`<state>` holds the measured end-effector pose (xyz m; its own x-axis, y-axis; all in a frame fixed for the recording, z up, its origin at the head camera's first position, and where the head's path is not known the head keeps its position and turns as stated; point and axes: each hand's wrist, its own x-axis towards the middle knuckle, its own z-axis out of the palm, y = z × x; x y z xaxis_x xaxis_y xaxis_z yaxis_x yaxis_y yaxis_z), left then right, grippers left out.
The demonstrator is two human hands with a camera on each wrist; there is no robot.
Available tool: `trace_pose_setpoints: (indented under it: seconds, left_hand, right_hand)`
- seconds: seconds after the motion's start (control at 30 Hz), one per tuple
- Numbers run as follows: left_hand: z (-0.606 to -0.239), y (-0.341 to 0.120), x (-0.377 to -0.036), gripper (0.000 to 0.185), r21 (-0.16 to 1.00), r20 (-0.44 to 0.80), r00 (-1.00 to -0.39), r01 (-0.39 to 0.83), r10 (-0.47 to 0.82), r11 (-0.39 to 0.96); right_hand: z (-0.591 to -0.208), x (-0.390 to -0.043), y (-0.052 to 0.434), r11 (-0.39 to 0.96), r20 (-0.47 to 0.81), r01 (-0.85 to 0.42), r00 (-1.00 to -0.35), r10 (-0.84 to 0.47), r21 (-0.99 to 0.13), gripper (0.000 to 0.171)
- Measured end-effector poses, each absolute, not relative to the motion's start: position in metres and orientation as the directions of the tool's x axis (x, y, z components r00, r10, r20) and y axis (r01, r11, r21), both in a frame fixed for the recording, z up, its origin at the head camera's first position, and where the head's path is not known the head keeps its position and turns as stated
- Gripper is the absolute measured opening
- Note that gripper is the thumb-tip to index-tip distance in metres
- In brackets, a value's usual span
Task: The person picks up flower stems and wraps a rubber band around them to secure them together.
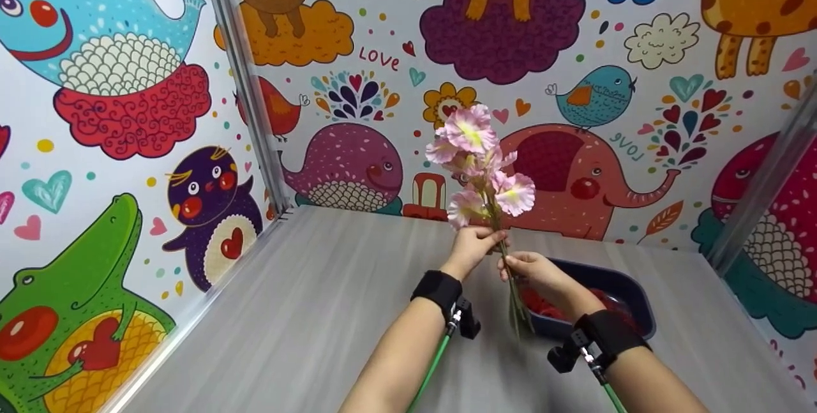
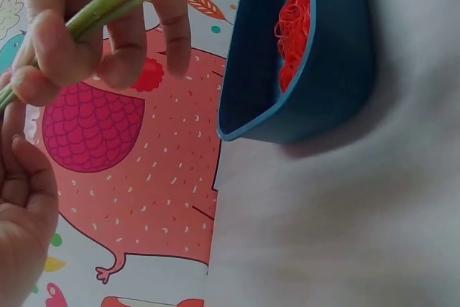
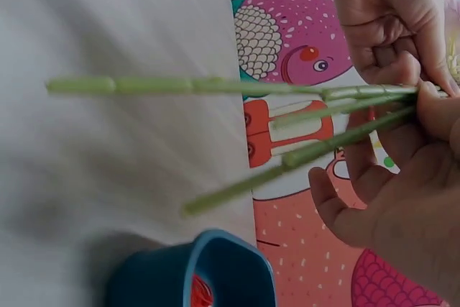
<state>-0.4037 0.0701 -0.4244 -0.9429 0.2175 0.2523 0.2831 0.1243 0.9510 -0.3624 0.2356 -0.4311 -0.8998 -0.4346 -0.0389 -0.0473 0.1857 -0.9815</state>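
A small bunch of pink artificial flowers (image 1: pixel 471 132) with yellow-green centres stands nearly upright above the table. My left hand (image 1: pixel 471 250) grips the stems just below the blooms. Lower down, my right hand (image 1: pixel 539 272) pinches the same stems between thumb and index finger. In the right wrist view, several green stems (image 3: pixel 151 85) fan out past the right hand (image 3: pixel 402 185), their cut ends apart. The left hand (image 3: pixel 392 23) has its fingers curled there. The blooms are mostly outside both wrist views.
A dark blue bin (image 1: pixel 641 298) sits on the table behind the right forearm. Tangled red rubber bands (image 2: pixel 293 34) lie inside it. The grey table (image 1: pixel 306 311) meets patterned walls at the back and left. Green cables (image 1: pixel 434 362) run from the wrist cameras.
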Motion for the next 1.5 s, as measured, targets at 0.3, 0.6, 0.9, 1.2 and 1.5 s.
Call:
trace_pose_setpoints:
  seconds: [0.3, 0.6, 0.9, 1.2, 1.5]
  left_hand:
    - [-0.428, 0.053, -0.412, 0.027, 0.961, 0.237, -0.961, 0.253, 0.139, 0.112]
    - [-0.435, 0.04, -0.413, 0.026, 0.958, 0.213, -0.974, 0.223, 0.075, 0.179]
    - [-0.436, 0.045, -0.409, 0.025, 0.953, 0.209, -0.976, 0.218, 0.068, 0.211]
    - [-0.437, 0.046, -0.409, 0.025, 0.951, 0.201, -0.978, 0.21, 0.062, 0.226]
    - [-0.437, 0.046, -0.407, 0.024, 0.956, 0.199, -0.978, 0.206, 0.055, 0.209]
  right_hand:
    - [-0.417, -0.365, 0.285, 0.493, 0.075, -0.164, -0.978, -0.195, -0.855, 0.035]
    - [-0.43, -0.36, 0.334, 0.842, 0.065, -0.063, -0.997, -0.033, -0.535, 0.021]
    - [-0.465, -0.36, 0.345, 0.895, -0.086, 0.115, -0.993, 0.087, -0.431, 0.015]
    - [-0.488, -0.368, 0.332, 0.911, -0.154, 0.162, -0.982, 0.11, -0.379, 0.015]
    - [-0.498, -0.373, 0.324, 0.932, -0.152, 0.141, -0.984, 0.094, -0.335, 0.015]
